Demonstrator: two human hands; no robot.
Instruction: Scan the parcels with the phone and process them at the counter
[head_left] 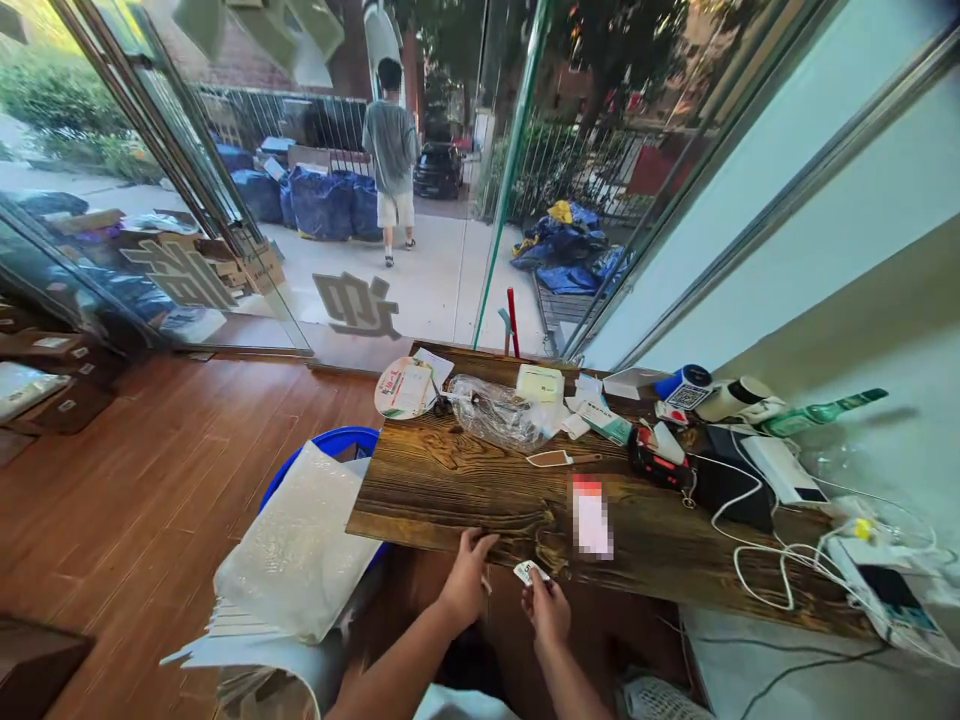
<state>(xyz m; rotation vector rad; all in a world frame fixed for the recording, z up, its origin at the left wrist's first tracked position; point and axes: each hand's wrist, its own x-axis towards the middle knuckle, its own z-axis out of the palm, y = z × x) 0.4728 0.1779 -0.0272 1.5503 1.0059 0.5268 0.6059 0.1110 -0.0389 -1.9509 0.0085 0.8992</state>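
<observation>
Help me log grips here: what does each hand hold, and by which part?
The right hand pinches a small white slip by its lower edge. The left hand holds nothing; its fingers rest on the wooden table edge.

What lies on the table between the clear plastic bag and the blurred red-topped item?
In the head view, a small flat cutter-like tool lies between the clear plastic bag and the blurred red-topped item; otherwise bare wooden table.

Both bare forearms reach forward from below. Left hand [466, 578] flat, fingers spread, palm down. Right hand [547, 603] raised beside it, fingertips pinched together, wrist slightly bent.
</observation>
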